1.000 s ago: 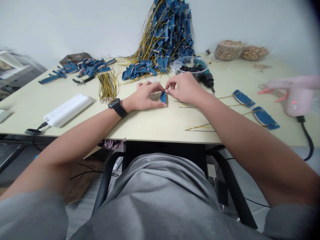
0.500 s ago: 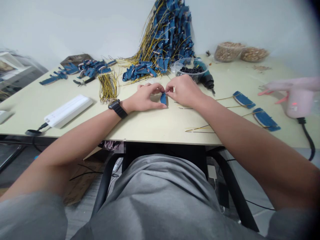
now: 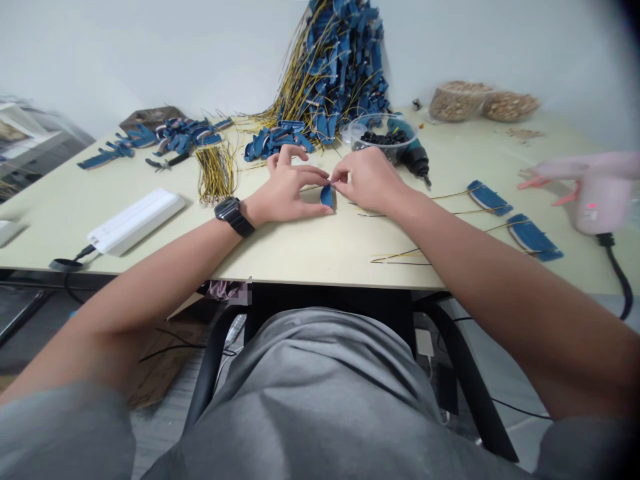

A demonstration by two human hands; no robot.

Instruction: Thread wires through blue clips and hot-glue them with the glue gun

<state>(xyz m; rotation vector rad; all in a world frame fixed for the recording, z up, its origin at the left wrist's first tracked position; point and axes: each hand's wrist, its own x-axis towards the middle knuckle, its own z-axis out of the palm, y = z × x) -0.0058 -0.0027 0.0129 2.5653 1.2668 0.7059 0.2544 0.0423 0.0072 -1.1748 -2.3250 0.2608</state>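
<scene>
The left hand [image 3: 287, 190] and right hand [image 3: 367, 180] pinch the top of a small blue strip [image 3: 327, 196] with their fingertips [image 3: 324, 177]. The strip lies between them on the pale table [image 3: 310, 250].

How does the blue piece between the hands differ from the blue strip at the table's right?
The blue piece is shorter than the blue strip. The piece sits between the left hand and right hand; the strip lies untouched on the table. Both are deep blue.
</scene>
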